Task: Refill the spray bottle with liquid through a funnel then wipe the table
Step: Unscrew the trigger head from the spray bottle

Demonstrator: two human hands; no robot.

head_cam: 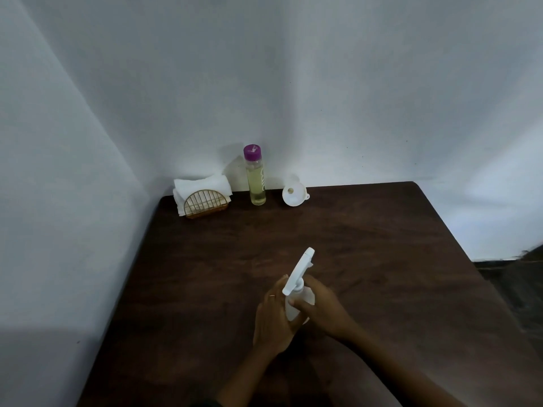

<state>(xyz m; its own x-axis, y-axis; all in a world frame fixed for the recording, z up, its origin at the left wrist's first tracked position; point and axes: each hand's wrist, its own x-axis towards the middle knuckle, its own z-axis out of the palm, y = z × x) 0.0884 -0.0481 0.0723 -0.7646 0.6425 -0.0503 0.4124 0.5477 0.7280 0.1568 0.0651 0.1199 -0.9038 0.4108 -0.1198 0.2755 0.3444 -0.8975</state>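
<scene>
No legible text anywhere.

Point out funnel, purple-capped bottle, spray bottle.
funnel (294,195), head view, on its white bowl.
purple-capped bottle (256,188), head view, on the clear body holding yellowish liquid.
spray bottle (299,267), head view, on the white trigger head.

1. Spray bottle (297,292) — white, trigger head still on, nozzle tilted up and away; it sits near the front middle of the table (382,259), held between both hands.
2. Refill bottle (256,177) — a clear, slim one with a purple cap, upright at the back edge by the wall, roughly two-thirds full of pale yellow liquid.
3. Funnel (293,195) — white, lying on its side just right of that bottle, mouth facing the camera.
4. Tissues (202,186) — white, probably folded napkins, standing in a gold wire holder (205,204) at the back left corner.
</scene>
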